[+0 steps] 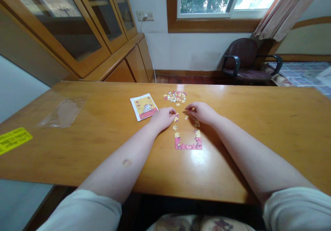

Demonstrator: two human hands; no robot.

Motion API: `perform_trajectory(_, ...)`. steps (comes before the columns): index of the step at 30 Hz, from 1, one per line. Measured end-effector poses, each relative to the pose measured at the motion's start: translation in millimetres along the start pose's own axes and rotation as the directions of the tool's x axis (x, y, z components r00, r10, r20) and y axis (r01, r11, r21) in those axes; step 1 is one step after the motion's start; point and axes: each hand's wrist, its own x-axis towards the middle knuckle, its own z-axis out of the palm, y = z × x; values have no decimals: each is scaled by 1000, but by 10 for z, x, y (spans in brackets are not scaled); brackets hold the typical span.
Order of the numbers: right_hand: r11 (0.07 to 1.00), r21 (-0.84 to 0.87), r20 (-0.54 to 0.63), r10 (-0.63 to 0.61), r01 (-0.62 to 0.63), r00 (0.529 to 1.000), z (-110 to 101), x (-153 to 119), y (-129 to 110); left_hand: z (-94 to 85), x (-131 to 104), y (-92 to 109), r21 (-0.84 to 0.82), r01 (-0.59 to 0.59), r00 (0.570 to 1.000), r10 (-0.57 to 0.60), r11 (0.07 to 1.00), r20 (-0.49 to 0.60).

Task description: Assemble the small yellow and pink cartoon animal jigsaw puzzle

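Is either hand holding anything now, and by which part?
It cannot be told: the left hand is at some pieces, but any grip is too small to make out. The right hand shows no clear hold either.

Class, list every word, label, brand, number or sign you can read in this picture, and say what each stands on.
Readable for certain: none.
Yellow label at the table's left edge: dark printed characters, too blurred to read.
Picture card: a printed drawing, with no lettering that can be made out.
Puzzle pieces: printed colours and bits of drawing; any lettering is too small to read.
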Motion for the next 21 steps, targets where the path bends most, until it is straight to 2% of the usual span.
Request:
perform_trajectory(2, 997, -71, -16, -15, 14, 1000, -18, 2, 35, 2, 1, -3, 3, -2, 1000, 2, 1000, 0)
perform_trajectory(6, 983, -161, 73, -80, 91, 994, -41, 5, 80, 9, 5, -13, 2, 0, 1000, 0, 1000, -1)
perform_trajectory(13, 967, -179, 167, -152, 182, 974, -30, -8, 55, 13, 7, -19, -5, 5, 1000, -5, 1000, 1)
perform_trajectory(21, 961, -166, 175, -191, 220, 966, 14, 29, 85, 5, 0, 2, -5, 16, 1000, -16, 1000, 3)
